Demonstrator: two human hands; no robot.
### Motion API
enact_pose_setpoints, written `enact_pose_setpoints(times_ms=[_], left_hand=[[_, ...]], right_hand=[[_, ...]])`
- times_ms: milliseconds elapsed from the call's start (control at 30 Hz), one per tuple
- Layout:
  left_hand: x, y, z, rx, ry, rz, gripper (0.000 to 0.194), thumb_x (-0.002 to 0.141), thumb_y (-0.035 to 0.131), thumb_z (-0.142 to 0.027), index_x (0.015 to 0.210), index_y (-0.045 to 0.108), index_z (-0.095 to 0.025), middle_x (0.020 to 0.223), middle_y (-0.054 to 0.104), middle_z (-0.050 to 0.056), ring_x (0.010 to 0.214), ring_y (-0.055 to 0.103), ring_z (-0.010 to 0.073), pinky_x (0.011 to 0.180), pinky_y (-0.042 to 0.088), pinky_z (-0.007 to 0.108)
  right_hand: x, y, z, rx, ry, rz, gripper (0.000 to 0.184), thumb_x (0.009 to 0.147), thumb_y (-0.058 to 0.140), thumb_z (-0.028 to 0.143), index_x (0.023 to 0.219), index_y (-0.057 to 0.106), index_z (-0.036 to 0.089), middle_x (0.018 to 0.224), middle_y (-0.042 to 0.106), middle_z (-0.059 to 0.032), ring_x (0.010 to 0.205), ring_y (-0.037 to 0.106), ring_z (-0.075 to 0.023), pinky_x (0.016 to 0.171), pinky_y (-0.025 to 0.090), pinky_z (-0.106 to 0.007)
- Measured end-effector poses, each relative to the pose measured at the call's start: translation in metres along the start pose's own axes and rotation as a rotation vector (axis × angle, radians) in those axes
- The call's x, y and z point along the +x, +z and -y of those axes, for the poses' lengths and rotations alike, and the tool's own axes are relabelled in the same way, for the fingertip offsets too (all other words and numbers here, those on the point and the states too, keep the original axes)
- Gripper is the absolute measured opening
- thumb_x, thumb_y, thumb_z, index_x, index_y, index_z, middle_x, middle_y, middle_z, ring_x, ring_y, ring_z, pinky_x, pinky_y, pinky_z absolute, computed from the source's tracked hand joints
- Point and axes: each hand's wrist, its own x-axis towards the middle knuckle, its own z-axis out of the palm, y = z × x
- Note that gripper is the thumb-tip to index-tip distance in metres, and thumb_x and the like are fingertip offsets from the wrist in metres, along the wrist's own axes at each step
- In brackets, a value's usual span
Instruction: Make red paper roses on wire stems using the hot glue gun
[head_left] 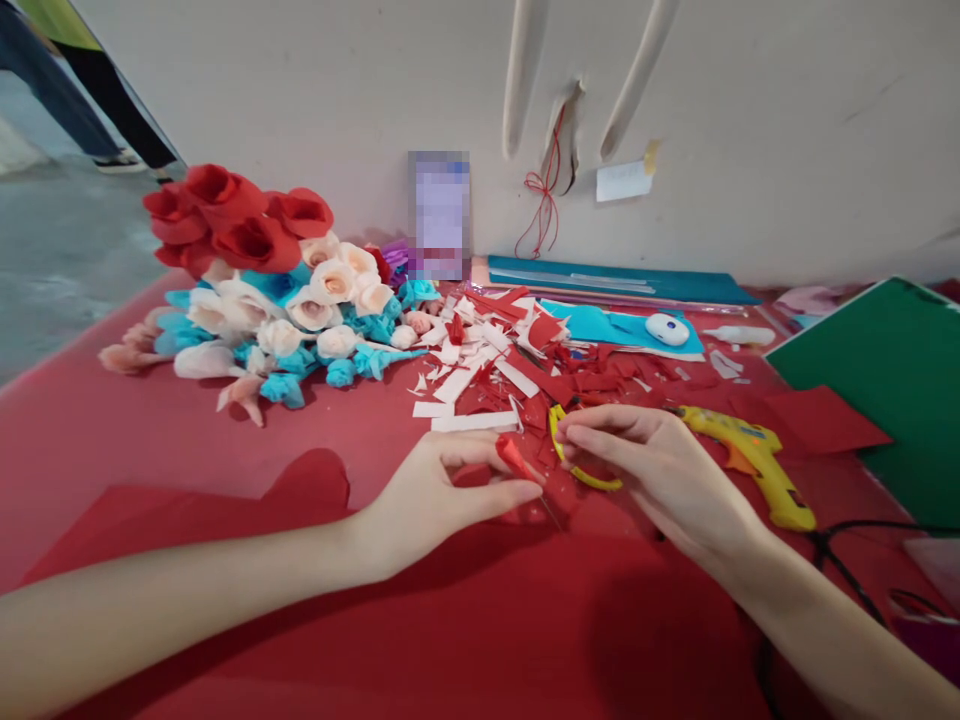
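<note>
Between the thumb and fingers of my left hand [450,490] is a small rolled red paper flower bud [514,458]. A thin wire stem [552,512] runs down from it. My right hand [660,470] is just to the right, with thumb and fingertips pinched together. Whether anything small is between those fingertips, I cannot make out. Behind and below them lies a tool with yellow handles [598,480], partly hidden by the hand. A yellow glue gun [750,455] rests on the table right of my right hand. Red paper [465,610] spreads under both hands.
Red, white, blue and pink paper flowers [255,240] are heaped at the back left. Paper scraps [487,350] lie mid-table. A phone-like screen [439,215] leans on the wall. A green board [877,390] and a black cable [847,575] are at right. Someone's legs [67,90] show far left.
</note>
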Motion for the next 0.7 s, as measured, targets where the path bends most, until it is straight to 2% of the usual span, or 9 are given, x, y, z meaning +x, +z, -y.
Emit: enact_pose_setpoints(times_ms=[167,300,400,600,700], left_hand=[[0.001,0.001,0.001,0.002,-0.014,0.006,0.012,0.074,0.062,-0.025,0.072,0.069,-0.015,0.074,0.070,0.002,0.071,0.064,0.0131,0.068,0.052,0.021],[0.002,0.002,0.002,-0.010,-0.033,0.012,0.013,0.074,0.062,-0.027,0.075,0.070,-0.016,0.076,0.070,0.003,0.074,0.064,0.0130,0.072,0.051,0.021],[0.001,0.003,0.002,-0.002,-0.041,0.010,0.014,0.075,0.062,-0.028,0.075,0.070,-0.016,0.077,0.070,0.002,0.075,0.063,0.0119,0.073,0.050,0.020],[0.000,0.003,0.002,-0.023,-0.074,0.028,0.017,0.075,0.061,-0.030,0.077,0.069,-0.015,0.081,0.070,0.003,0.077,0.063,0.0129,0.073,0.050,0.020],[0.000,0.003,0.002,-0.040,-0.077,0.026,0.015,0.074,0.062,-0.029,0.075,0.069,-0.016,0.078,0.070,0.001,0.075,0.064,0.0117,0.072,0.050,0.018]], right_hand=[[0.004,-0.003,0.003,-0.214,-0.098,-0.137,0.023,0.063,0.070,0.036,0.068,0.063,0.015,0.063,0.063,-0.0024,0.054,0.056,-0.0114,0.047,0.043,-0.020],[0.009,-0.008,0.001,-0.438,-0.214,-0.194,0.021,0.074,0.060,0.036,0.072,0.064,0.016,0.063,0.063,-0.0014,0.056,0.057,-0.0117,0.054,0.044,-0.022],[0.011,-0.013,0.000,-0.632,-0.291,-0.194,0.020,0.082,0.048,0.029,0.080,0.065,0.017,0.070,0.064,-0.0021,0.061,0.058,-0.0132,0.061,0.044,-0.025],[0.012,-0.026,0.004,-0.925,-0.377,-0.146,0.023,0.080,0.044,0.017,0.092,0.065,0.018,0.090,0.066,-0.0039,0.083,0.060,-0.0189,0.075,0.042,-0.029],[0.006,-0.037,0.005,-1.006,-0.325,-0.085,0.022,0.076,0.047,0.015,0.085,0.067,0.017,0.085,0.067,-0.0041,0.078,0.061,-0.0200,0.069,0.045,-0.027]])
